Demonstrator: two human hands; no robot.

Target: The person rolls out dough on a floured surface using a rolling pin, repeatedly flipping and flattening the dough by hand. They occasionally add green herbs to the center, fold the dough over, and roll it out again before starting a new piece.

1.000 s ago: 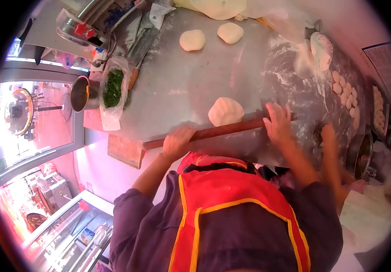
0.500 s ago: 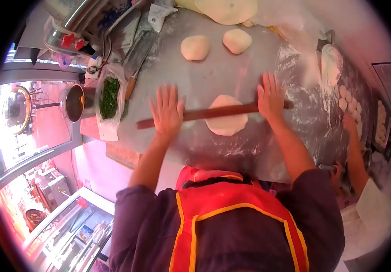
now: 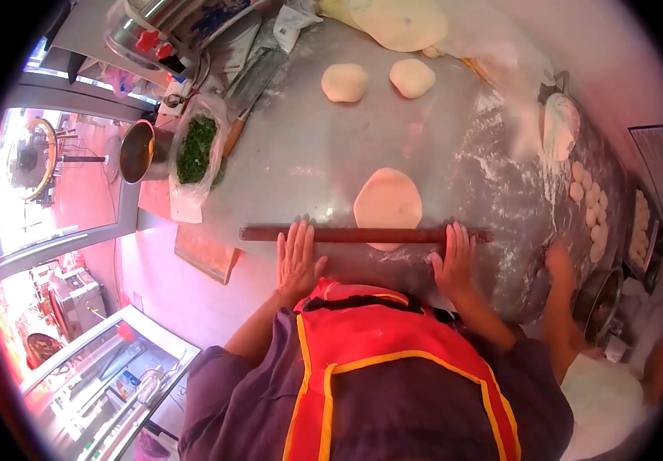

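Left hand (image 3: 298,256) and right hand (image 3: 454,261) flat, unclenched on rolling pin (image 3: 362,234), over dough disc (image 3: 387,200), floured steel surface (image 3: 308,154), no legible writing

Left hand (image 3: 297,257), right hand (image 3: 454,261) flat, fingers extended.

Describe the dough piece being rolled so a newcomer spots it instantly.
On the floured metal table, find the long wooden rolling pin under the left hand and right hand. The flattened dough disc lies partly beneath it, wider and thinner than the two round dough balls farther back.
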